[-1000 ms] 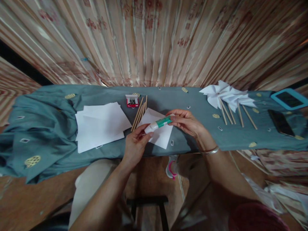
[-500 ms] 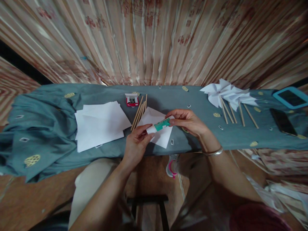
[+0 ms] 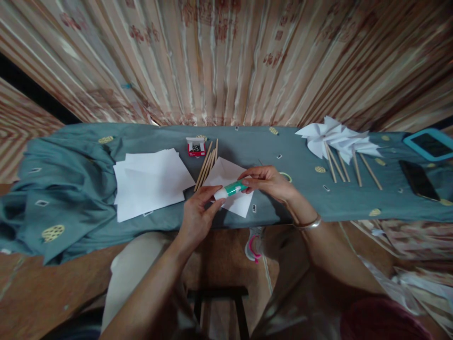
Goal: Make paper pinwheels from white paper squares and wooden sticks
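- The tube (image 3: 235, 188) is slim and round, white at the end toward the left hand, with a shiny green band around its body; the far end is covered by the right hand.
- It lies between the two hands, slanting a little, in front of a square white sheet (image 3: 238, 206); whether it touches the paper cannot be told.
- The left hand (image 3: 197, 213) pinches the white end between thumb and fingers; the right hand (image 3: 269, 185) grips the green end with its fingers, so both are closed on the tube.
- The bench (image 3: 258, 141) wears a grey-green cloth, and its near edge runs just below the sheet's lower corner.
- Left of the sheet, room is tight: wooden sticks (image 3: 205, 166) lie beside it, with a paper stack (image 3: 152, 184) next to them and an open red box (image 3: 196, 148) just behind.
- To the right, a wide stretch of cloth separates the right hand from the white pinwheels (image 3: 338, 139); a yellowish loop (image 3: 286, 176) shows near that wrist.
- Pale marks on the green band and red box are too small to read.
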### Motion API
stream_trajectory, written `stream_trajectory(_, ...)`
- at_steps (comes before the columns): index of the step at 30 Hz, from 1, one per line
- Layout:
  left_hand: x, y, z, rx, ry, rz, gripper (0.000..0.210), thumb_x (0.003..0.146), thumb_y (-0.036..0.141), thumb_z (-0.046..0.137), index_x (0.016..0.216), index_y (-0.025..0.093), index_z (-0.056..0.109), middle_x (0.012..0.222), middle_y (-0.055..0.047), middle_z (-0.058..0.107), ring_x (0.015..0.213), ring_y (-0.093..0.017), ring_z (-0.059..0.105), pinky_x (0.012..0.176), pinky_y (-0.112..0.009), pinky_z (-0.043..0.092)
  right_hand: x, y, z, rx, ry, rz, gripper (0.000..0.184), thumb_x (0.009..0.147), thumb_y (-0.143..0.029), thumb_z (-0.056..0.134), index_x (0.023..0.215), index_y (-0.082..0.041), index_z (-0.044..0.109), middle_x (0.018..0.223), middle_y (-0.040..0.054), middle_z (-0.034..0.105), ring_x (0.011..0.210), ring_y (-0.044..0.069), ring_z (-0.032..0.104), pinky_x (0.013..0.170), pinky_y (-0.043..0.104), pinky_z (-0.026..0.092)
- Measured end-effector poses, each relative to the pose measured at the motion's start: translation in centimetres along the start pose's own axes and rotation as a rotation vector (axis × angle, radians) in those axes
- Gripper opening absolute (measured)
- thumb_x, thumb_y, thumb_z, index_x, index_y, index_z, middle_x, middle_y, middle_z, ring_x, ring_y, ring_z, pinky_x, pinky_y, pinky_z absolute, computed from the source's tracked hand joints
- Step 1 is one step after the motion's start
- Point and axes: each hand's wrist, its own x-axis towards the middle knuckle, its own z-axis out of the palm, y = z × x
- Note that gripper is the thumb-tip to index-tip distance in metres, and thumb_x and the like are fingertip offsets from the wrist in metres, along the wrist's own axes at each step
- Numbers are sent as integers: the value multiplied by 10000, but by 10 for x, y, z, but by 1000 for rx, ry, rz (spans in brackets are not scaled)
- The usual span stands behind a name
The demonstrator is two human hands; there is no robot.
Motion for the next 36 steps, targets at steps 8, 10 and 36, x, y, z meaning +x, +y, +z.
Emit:
stream_trajectory(8, -2, 2, -11, 205, -18, 112, 253, 846, 314, 621, 1043, 187, 716, 1035, -77, 710, 937, -208, 662, 860, -330, 525, 6, 8, 9, 47, -21, 60, 353, 599, -394, 853, 815, -139, 740, 722, 19, 732, 590, 96, 672, 584, 204, 560)
stream_trajectory(10, -4, 1, -14, 251, -9, 145, 248, 862, 309, 602, 1047, 186, 710, 1043, -78, 708, 936, -205, 665, 855, -329, 531, 8, 10, 12, 52, -16, 72, 351, 596, -392, 854, 810, -140, 738, 722, 16, 730, 582, 89, 666, 577, 197, 558)
stream_trajectory(36, 31, -41, -62, 652, 279, 71, 331, 821, 351, 564, 1056, 158, 697, 1055, -114, 706, 1028, -284, 599, 943, -434, 463, -51, 37, 0, -1074, -10, -325, 688, 699, -268, 780, 1327, -162, 519, 1460, 193, 447, 1373, 324, 397, 1118, 518, 344)
